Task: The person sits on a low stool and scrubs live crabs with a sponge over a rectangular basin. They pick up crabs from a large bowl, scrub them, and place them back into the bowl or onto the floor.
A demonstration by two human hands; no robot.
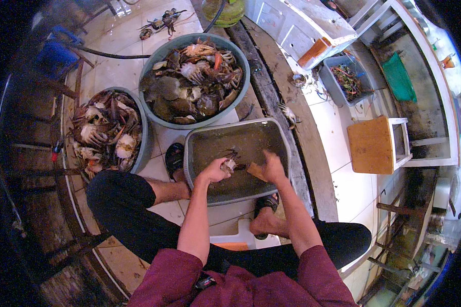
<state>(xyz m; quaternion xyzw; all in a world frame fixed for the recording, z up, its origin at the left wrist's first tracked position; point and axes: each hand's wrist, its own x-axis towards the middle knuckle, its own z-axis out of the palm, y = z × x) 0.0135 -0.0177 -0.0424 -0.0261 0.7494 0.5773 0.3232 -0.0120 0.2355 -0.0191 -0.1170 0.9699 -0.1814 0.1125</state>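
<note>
Left hand (213, 171) fingers round a crab (229, 163), right hand (272, 168) gripping a brush (256, 171) (over grey tub (284, 139)).

The pale tiled floor (115, 30) carries everything. Directly under the left hand (213, 170) and right hand (273, 168) stands a grey rectangular plastic tub (284, 140). Beyond the hands sits a large round grey-green basin (244, 61) heaped with crabs, and to the left of the left hand a second round basin (144, 128), also full of crabs. A loose crab (161, 23) lies on the tiles far beyond the hands. To the right of the right hand stand a small wooden-topped stool (372, 145) and a grey crate (333, 82).
</note>
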